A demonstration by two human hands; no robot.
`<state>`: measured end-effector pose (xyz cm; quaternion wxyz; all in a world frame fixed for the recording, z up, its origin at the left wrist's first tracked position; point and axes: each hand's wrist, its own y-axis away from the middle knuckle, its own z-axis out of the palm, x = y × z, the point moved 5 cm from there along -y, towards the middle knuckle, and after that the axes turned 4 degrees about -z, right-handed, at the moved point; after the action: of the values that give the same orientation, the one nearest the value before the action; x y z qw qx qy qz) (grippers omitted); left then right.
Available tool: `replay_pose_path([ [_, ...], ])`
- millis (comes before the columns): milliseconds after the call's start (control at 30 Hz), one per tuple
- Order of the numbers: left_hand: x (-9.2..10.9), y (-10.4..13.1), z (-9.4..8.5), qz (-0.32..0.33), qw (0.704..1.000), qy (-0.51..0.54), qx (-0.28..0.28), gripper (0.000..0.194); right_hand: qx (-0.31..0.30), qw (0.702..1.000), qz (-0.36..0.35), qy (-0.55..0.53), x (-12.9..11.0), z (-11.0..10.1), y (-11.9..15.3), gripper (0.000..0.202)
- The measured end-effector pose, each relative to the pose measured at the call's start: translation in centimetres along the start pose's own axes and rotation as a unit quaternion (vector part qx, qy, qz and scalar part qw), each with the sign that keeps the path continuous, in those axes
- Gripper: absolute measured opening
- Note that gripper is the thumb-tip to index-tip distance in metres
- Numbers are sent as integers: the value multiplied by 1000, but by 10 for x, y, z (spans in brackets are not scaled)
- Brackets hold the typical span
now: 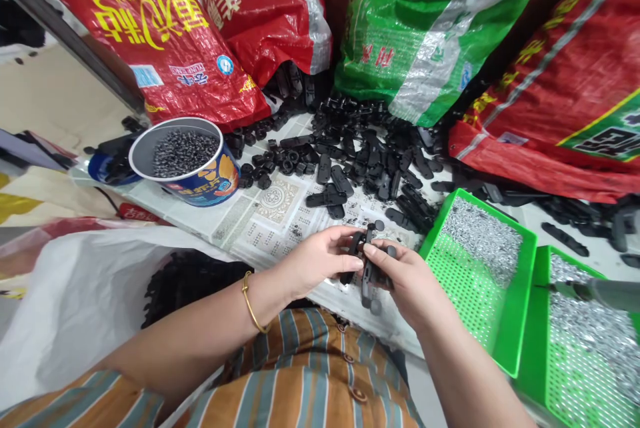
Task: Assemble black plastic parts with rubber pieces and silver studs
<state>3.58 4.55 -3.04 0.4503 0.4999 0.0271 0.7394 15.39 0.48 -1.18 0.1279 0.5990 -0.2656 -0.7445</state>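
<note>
Right hand's grip is clamped on a black bar, long axis bodyward, just right of the black strip pinched by the left hand.

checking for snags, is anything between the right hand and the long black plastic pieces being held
Nothing visible does: the right hand touches the long black plastic pieces directly. The loose black plastic parts lie beyond, on the table, not between.

A green bag stands between red bags; a blue printed tub sits at left.
</note>
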Motion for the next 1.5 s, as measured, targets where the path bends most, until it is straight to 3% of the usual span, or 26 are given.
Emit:
replay_pose_path([
  [233,3,5,4,-37,998,51,-15,40,-23,998,-36,54,-6,0,-2,35],
  [467,4,2,4,-34,998,43,-39,34,23,982,-82,171,-8,-9,-6,31],
  [1100,7,-2,7,-19,997,70,-31,31,3,989,-56,135,-7,-7,-3,30],
  [1500,9,3,13,3,997,71,-32,32,14,991,-86,103,-1,-11,-7,31],
])
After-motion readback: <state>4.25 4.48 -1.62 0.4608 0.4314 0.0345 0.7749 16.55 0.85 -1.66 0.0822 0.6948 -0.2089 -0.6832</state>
